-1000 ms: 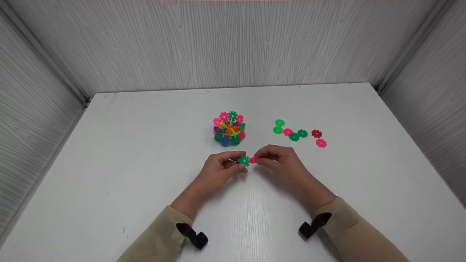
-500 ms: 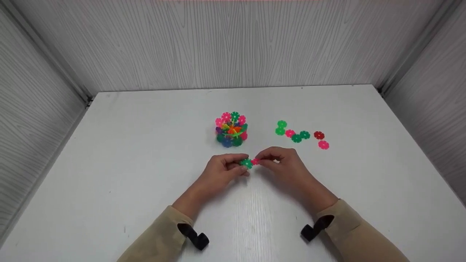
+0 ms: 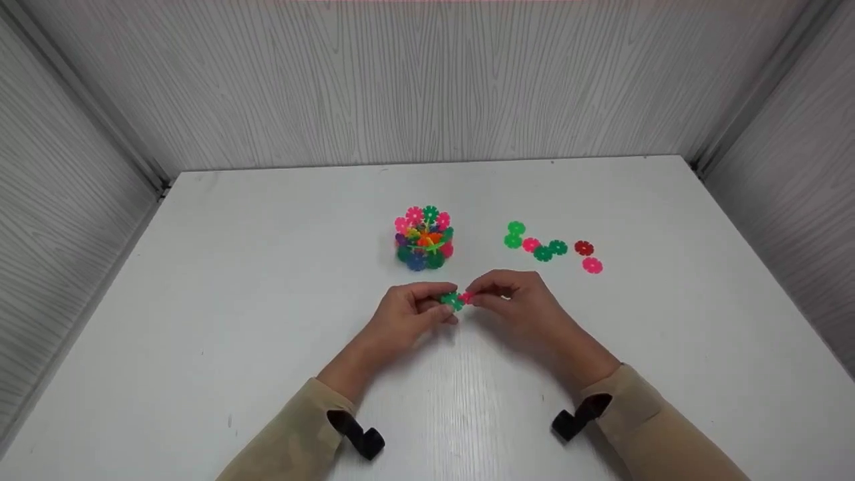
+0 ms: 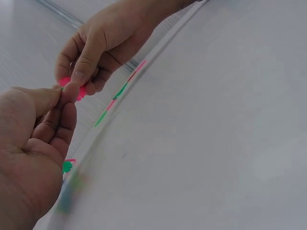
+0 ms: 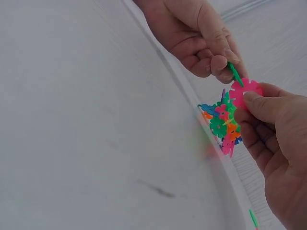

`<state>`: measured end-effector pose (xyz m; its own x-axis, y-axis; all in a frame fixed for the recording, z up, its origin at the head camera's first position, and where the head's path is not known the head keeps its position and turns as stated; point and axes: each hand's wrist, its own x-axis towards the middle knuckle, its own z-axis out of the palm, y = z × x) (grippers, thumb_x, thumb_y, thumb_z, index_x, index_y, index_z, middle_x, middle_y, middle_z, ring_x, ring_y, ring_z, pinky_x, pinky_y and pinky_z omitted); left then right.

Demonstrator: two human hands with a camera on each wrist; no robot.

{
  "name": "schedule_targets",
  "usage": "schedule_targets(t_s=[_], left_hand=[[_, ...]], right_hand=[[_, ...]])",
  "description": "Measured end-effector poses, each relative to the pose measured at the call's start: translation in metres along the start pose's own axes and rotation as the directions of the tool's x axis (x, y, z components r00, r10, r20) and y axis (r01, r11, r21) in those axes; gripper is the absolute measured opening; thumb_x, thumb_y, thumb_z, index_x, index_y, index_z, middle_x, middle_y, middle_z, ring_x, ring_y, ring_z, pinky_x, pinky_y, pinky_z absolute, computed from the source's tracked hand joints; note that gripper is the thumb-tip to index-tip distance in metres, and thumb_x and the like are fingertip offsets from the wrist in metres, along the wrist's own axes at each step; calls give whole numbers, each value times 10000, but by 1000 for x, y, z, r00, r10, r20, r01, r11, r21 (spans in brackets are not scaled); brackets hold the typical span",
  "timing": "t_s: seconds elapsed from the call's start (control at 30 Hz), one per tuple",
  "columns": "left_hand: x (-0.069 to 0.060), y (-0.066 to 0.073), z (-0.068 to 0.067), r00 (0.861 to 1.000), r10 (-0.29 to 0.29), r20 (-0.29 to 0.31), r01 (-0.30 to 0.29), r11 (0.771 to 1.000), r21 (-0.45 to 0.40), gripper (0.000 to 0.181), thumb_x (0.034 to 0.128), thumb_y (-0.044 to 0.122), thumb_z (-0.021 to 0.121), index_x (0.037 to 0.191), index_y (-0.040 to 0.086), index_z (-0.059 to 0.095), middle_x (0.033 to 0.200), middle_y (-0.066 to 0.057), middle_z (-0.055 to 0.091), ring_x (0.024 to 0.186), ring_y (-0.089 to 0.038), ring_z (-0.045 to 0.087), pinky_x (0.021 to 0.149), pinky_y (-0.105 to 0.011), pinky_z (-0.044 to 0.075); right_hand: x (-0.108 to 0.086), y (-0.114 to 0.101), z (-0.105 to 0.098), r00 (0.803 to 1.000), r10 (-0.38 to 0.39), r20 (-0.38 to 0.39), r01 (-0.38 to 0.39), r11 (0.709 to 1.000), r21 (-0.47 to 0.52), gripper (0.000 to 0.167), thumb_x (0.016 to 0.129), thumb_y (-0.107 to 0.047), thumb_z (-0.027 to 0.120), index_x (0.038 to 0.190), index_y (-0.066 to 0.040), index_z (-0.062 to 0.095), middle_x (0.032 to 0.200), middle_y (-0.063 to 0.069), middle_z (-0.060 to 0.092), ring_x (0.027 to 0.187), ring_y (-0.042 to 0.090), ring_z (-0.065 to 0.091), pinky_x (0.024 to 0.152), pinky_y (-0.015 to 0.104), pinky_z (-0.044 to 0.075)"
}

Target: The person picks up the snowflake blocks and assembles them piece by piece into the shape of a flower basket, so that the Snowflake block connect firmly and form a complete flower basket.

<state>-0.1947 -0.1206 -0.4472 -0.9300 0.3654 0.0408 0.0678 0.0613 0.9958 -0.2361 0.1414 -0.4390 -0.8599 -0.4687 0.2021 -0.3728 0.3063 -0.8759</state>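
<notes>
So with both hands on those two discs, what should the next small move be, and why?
Probably press the pink disc gently into the green disc. The right hand pinches the pink one, the left hand holds the green one, and in the right wrist view they meet at their edges, turned crosswise. How firmly they're joined isn't clear.

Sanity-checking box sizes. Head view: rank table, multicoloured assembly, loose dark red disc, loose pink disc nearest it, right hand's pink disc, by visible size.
1. Table
2. Multicoloured assembly
3. Dark red disc and loose pink disc: look alike, not ranked
4. Held pink disc: smallest showing, but partly hidden by the right hand
</notes>
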Motion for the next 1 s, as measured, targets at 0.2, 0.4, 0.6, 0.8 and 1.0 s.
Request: schedule_targets(t_s=[0.2,0.4,0.6,0.8,1.0], left_hand=[[3,-4,-2,994,-11,-113,11,1000,3,370,1023,34,649,1390,-11,664,1157,-123,725,930,-264,750,915,-294,607],[4,-4,-3,983,-49,-178,51,999,7,366,1001,58,673,1365,29,697,1151,-111,717,913,-263,735,882,-291,608],[3,-2,-3,976,-65,-210,66,998,-2,351,1000,60,671,1348,44,713,1149,-110,712,907,-268,723,868,-292,607],[3,-3,-4,977,-51,-207,46,999,-28,355,997,37,655,1349,25,707,1190,-112,714,886,-268,719,851,-295,609],[3,-3,-4,978,-53,-200,47,998,-34,352,1002,31,655,1350,23,705,1210,-108,715,892,-264,721,857,-293,609]], right_hand=[[1,26,-57,976,141,-169,-163,978,-128,280,987,-181,781,1260,-121,760,1161,-12,753,1095,182,652,943,294,531],[-15,52,-116,909,296,-293,-345,929,-132,279,1018,-235,742,1282,-145,743,1231,49,720,1107,229,572,910,294,500],[-27,66,-142,871,383,-307,-441,885,-147,360,1002,-305,760,1331,-165,713,1274,100,639,1119,272,546,811,223,516],[-29,70,-145,905,336,-262,-404,871,-279,404,985,-275,788,1344,-113,697,1266,133,689,1103,298,593,916,335,503],[-26,63,-138,889,415,-193,-454,853,-257,427,994,-260,768,1386,-125,663,1285,128,649,1164,306,566,974,361,514]])
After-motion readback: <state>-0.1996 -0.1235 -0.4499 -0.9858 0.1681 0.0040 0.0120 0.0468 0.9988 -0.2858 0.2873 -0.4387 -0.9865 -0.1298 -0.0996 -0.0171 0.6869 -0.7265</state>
